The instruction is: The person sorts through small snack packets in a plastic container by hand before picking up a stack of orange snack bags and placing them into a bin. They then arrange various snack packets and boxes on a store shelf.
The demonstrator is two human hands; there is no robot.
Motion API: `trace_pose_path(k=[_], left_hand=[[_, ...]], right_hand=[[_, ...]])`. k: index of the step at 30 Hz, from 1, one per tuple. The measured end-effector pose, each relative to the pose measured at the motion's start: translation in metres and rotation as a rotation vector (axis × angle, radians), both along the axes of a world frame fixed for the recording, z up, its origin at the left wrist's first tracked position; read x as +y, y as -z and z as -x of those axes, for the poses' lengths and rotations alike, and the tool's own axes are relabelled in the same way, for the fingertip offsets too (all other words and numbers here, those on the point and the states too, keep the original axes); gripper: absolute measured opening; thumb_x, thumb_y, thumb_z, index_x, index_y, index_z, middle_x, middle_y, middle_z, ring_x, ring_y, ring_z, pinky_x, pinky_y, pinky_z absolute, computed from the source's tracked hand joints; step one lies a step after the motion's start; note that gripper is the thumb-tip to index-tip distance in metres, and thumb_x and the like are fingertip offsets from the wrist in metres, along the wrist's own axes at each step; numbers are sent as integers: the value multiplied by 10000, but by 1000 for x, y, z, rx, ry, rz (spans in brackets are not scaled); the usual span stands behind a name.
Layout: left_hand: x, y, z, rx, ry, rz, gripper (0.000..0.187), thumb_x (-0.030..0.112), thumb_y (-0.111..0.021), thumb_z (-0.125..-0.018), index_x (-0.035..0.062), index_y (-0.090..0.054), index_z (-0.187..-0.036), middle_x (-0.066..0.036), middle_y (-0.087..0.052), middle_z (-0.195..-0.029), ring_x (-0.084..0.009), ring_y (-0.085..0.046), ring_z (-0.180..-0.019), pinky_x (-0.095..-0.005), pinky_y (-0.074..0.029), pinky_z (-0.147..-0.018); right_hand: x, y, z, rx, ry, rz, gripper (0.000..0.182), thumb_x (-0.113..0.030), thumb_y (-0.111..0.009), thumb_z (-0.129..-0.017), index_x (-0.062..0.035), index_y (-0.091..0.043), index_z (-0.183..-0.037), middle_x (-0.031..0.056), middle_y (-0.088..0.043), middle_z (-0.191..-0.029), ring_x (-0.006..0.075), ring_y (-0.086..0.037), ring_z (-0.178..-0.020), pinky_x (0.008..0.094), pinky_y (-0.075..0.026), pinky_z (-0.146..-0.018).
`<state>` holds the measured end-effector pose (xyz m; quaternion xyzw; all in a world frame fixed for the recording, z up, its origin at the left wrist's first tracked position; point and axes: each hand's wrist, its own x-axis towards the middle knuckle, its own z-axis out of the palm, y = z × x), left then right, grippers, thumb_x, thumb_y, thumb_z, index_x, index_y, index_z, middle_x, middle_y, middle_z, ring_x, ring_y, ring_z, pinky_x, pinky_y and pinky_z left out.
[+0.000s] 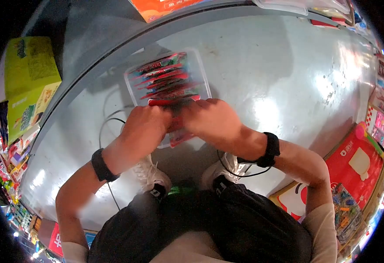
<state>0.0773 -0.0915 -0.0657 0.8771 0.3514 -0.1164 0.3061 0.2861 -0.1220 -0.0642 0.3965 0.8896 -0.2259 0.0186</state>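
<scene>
A clear plastic bin rests on the floor in front of me. It holds a row of red and dark snack packets, standing on edge and overlapping. At the near end of the row, my left hand and my right hand meet, backs up and fingers curled down around red packets. The fingertips are mostly hidden beneath the hands, and the exact number of packets gripped does not show. A dark band circles each wrist.
Grey shiny floor surrounds the bin. My shoes are just behind it. Thin black cables hang from the wrists. A green-yellow carton stands at left, red cartons at right, and an orange package at the top.
</scene>
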Motion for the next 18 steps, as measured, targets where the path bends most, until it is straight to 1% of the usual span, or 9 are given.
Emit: trace_pose_path(k=[3,5,7,9,10,12,15,17,18], left_hand=[[0,5,1,-11,-21,-15,56,65,-636,-767,55,-668,-723,-179,-666,-685,-350,-699,-680,-454,-568,-614],[-6,18,2,-41,-41,-16,57,75,-640,-763,65,-690,-737,-174,-677,-701,-337,-705,-685,-448,-569,-614],[-5,16,-2,-14,-4,-27,67,75,-635,-766,68,-696,-742,-175,-680,-707,-336,-706,-690,-448,-569,-616],[-1,17,-3,12,34,-41,77,75,-630,-770,71,-703,-747,-176,-683,-713,-336,-708,-695,-448,-569,-618],[6,22,-3,-45,45,-16,76,78,-632,-770,70,-704,-744,-180,-684,-715,-337,-708,-697,-448,-569,-621],[12,26,-1,-108,64,4,76,81,-635,-770,69,-704,-742,-184,-685,-718,-337,-709,-698,-449,-569,-624],[19,19,-1,-231,76,21,47,97,-670,-758,63,-703,-760,-205,-686,-734,-338,-711,-718,-449,-567,-639],[16,5,3,-24,46,28,71,128,-699,-762,58,-689,-773,-175,-691,-748,-344,-703,-721,-450,-558,-646],[11,-5,2,-23,43,30,71,128,-699,-762,58,-689,-773,-175,-691,-748,-344,-703,-721,-450,-558,-646]], right_hand=[[4,6,0,76,36,-7,219,-224,-694,-768,-74,-585,-886,86,-632,-830,284,-693,-780,384,-564,-613],[-1,11,2,61,44,-7,217,-222,-699,-766,-77,-586,-881,87,-635,-832,287,-692,-778,392,-564,-620],[-1,12,2,43,51,-8,215,-220,-705,-764,-80,-586,-876,87,-638,-835,290,-691,-775,399,-564,-627],[6,11,2,105,51,26,87,-137,-661,-768,-62,-672,-813,110,-697,-784,266,-717,-717,392,-579,-596],[10,9,4,105,51,27,87,-137,-661,-768,-62,-672,-813,110,-697,-784,266,-717,-717,392,-579,-596],[19,4,7,-24,21,183,81,-137,-664,-777,-73,-684,-821,112,-709,-801,278,-721,-743,407,-582,-629],[30,4,5,16,27,154,86,-137,-660,-786,-81,-699,-838,111,-710,-790,297,-720,-755,421,-580,-664],[33,1,3,-52,28,175,95,-161,-663,-806,-72,-677,-836,124,-711,-839,306,-716,-780,424,-577,-663],[31,0,4,-116,25,215,124,-185,-666,-827,-62,-655,-833,137,-711,-888,315,-712,-805,426,-574,-663]])
